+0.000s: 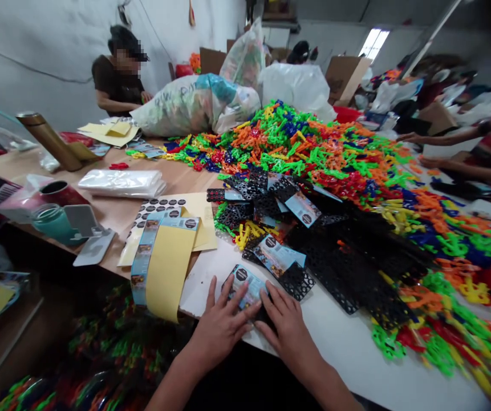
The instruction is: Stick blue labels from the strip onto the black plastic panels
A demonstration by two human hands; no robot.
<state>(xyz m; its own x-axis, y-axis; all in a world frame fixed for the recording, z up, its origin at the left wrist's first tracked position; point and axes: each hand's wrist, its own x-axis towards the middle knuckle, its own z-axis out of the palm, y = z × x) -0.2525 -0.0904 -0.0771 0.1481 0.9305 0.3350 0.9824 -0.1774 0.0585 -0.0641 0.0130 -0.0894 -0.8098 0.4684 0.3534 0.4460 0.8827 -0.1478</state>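
My left hand (223, 324) and my right hand (287, 321) lie side by side at the near edge of the white board (206, 264), palms down. Between and under their fingertips is a blue label (245, 279) on a dark backing, probably a black plastic panel, most of it hidden by my hands.

My left fingers are spread and loose, pressing down on the label rather than clenched around anything; my right fingers rest flat along its right side, also not gripping. The label lies just ahead of my palms. As far as it shows, its long axis slants from far left to near right, so it crosses in front of me instead of pointing straight away. The left hand covers more of its face; the right only reaches its right end.

Just beyond, slightly to the right, another panel (299, 282) with a label on it lies at a similar slant, close to my right fingertips. To the left, a strip of labels (139, 268) curls over the yellow backing paper (169, 265), well apart from the right hand. On the right is a heap of black panels (352, 262), with bright plastic pieces (309, 140) piled farther off.
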